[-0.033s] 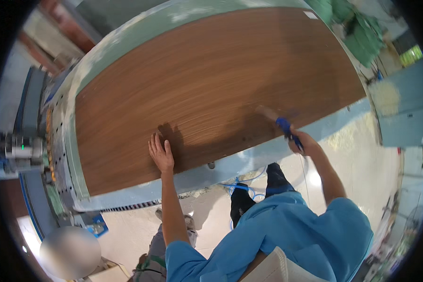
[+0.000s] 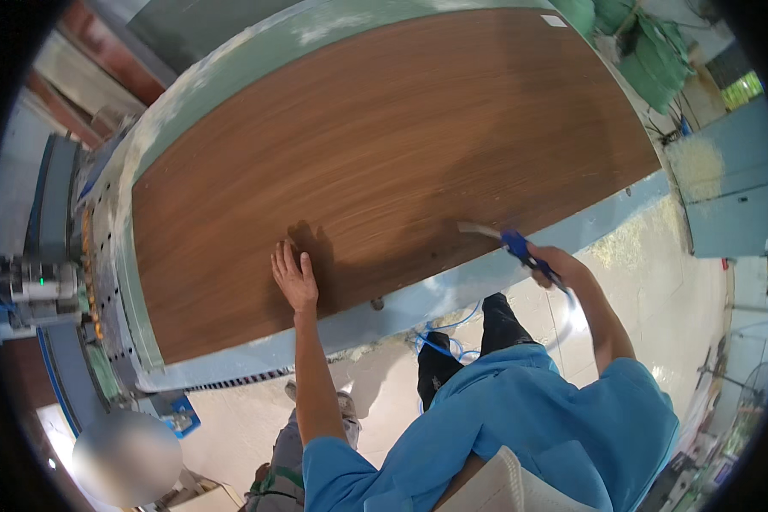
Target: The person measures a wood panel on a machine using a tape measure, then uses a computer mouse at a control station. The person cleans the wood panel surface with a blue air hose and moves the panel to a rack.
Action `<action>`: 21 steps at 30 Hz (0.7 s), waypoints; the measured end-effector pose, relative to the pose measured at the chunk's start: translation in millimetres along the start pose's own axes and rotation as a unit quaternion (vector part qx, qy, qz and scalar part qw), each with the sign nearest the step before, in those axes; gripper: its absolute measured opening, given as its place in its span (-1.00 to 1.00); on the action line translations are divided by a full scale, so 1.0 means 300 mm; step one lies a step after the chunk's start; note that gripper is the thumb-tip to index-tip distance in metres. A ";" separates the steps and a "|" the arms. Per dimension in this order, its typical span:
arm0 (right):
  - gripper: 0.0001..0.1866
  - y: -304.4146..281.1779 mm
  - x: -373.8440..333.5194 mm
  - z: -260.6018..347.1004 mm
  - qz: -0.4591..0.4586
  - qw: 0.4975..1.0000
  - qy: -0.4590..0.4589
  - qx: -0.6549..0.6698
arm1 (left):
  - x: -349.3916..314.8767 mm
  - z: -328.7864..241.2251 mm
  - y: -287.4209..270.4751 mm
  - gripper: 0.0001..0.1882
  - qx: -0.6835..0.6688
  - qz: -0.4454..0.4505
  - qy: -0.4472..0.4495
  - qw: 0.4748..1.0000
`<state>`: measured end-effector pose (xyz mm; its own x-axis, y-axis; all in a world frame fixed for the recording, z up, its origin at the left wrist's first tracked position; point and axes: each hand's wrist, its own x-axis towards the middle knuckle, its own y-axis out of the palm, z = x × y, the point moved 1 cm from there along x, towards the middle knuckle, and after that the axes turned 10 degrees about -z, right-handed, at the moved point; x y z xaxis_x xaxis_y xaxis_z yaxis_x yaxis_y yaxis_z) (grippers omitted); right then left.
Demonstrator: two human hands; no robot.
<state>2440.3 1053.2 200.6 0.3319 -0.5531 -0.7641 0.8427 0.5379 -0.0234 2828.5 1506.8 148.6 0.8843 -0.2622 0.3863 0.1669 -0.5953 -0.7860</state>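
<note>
A large brown wood-grain board (image 2: 384, 145) lies flat on the machine bed. Over its near left part is my left hand (image 2: 295, 277), fingers stretched out and holding nothing. Whether the palm presses on the board, I cannot tell. My right hand (image 2: 551, 263) is wrapped round the handle of a blue air blow gun (image 2: 515, 243) at the board's near right edge. Its slim metal nozzle points left, low above the surface. A pale hose seems to trail down from the grip.
The light-blue bed edge (image 2: 461, 286) runs along my side. A motor-like unit (image 2: 38, 282) sits at the left. Green sacks (image 2: 654, 64) and a blue-grey cabinet (image 2: 730, 183) stand at the right. Blue tubing (image 2: 452, 341) lies on the floor near my legs. Another person (image 2: 282, 469) is close at lower left.
The blow gun has tilted, its nozzle now pointing more to the left and its tip lower in the picture. My left hand has hardly moved. The whole view has shifted slightly.
</note>
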 end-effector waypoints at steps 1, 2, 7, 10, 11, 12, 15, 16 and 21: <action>-0.55 -0.129 -0.005 0.017 0.115 0.977 0.024 -0.176 | 0.030 -0.071 0.058 -0.38 -0.001 0.004 0.005 1.000; -0.55 -0.264 0.030 0.055 -0.008 0.996 0.021 -0.083 | 0.052 -0.148 0.121 -0.38 0.000 0.012 0.016 1.000; -0.53 -0.510 0.368 0.363 -0.230 0.903 -0.058 0.359 | 0.220 -0.495 0.473 -0.34 0.061 0.072 0.036 0.995; -0.55 -0.221 0.618 0.594 0.037 0.998 0.037 0.045 | 0.360 -0.748 0.728 -0.31 0.143 0.073 0.064 0.985; -0.55 -0.081 0.668 0.674 0.127 0.979 -0.120 -0.102 | 0.401 -0.816 0.791 -0.31 0.168 0.090 0.054 0.980; -0.47 0.081 0.736 0.783 0.129 0.933 -0.227 -0.246 | 0.433 -0.866 0.828 -0.31 0.164 0.083 0.061 0.981; -0.53 0.571 0.883 1.113 -0.025 0.714 -0.540 -0.445 | 0.506 -0.962 0.893 -0.30 0.158 0.099 0.056 0.981; -0.58 0.697 0.928 1.219 -0.026 0.678 -0.561 -0.474 | 0.512 -0.968 0.888 -0.30 0.151 0.103 0.051 0.982; -0.74 1.056 1.151 1.670 -0.203 0.582 -0.487 -0.619 | 0.511 -0.929 0.846 -0.28 0.088 0.112 0.043 0.989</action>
<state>3034.3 713.8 252.2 0.8031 -0.5677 0.1810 0.1851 -0.0510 -0.9814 2885.0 1103.9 143.0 0.8687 -0.4403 0.2270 0.0512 -0.3760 -0.9252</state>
